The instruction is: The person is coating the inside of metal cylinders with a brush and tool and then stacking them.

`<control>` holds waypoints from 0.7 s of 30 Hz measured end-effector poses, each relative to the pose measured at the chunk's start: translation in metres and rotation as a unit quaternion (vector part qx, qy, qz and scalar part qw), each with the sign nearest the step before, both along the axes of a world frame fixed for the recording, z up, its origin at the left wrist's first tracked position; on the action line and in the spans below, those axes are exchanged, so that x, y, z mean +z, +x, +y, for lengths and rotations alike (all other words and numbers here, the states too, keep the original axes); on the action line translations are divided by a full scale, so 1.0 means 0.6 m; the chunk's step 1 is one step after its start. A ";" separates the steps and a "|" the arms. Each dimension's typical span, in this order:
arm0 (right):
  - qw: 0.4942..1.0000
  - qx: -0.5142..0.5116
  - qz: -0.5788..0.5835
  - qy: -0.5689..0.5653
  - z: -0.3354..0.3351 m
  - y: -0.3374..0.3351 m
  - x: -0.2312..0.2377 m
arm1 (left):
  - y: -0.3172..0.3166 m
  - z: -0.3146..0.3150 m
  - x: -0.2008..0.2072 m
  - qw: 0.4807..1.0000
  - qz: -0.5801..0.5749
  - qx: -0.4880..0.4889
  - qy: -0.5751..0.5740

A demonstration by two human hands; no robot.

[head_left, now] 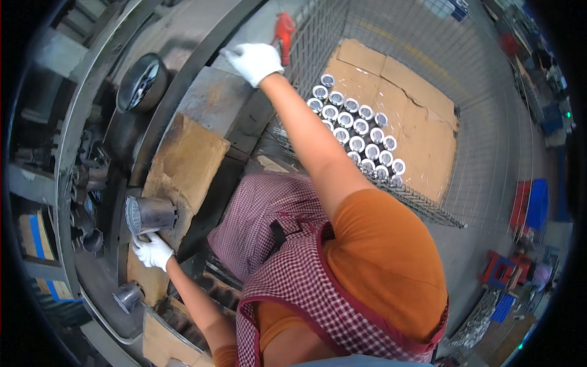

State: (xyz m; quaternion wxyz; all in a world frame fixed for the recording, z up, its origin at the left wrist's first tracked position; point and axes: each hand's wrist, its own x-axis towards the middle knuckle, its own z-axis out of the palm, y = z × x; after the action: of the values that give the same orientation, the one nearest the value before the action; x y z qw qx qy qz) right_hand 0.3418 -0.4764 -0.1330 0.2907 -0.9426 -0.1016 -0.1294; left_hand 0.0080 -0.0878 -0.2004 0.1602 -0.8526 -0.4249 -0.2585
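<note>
Grey metal cylinder (pixel 153 214) is on the brown board (pixel 183 159) at left, its near side touched by the bent fingers of the gloved left hand (pixel 153 251); whether they pinch it cannot be told. Gloved right hand (pixel 255 63), closure likewise unclear, is just beside a red tool (pixel 284 33). Farther out are a dark bowl (pixel 126 98) and a wire cage (pixel 318 33), whose side wall stands between that hand and silver-topped parts (pixel 361 126), some hidden behind the forearm.
</note>
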 end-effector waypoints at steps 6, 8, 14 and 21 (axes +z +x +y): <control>1.000 0.000 0.005 0.002 0.004 -0.008 0.009 | -0.002 0.016 -0.016 0.998 0.060 0.007 -0.026; 1.000 0.005 0.004 0.005 0.003 -0.008 0.009 | -0.002 0.019 -0.018 1.000 0.000 0.001 0.031; 0.999 -0.004 -0.049 0.016 0.008 -0.005 -0.004 | 0.002 0.003 -0.005 0.998 0.057 0.013 -0.028; 0.999 -0.025 -0.035 -0.006 0.015 0.001 -0.014 | -0.003 0.001 0.013 0.990 0.082 -0.005 -0.115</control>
State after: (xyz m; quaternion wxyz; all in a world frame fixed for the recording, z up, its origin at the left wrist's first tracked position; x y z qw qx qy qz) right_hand 0.3427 -0.4673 -0.1415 0.2777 -0.9415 -0.0886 -0.1691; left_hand 0.0060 -0.0874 -0.1928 0.0943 -0.8857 -0.4332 -0.1376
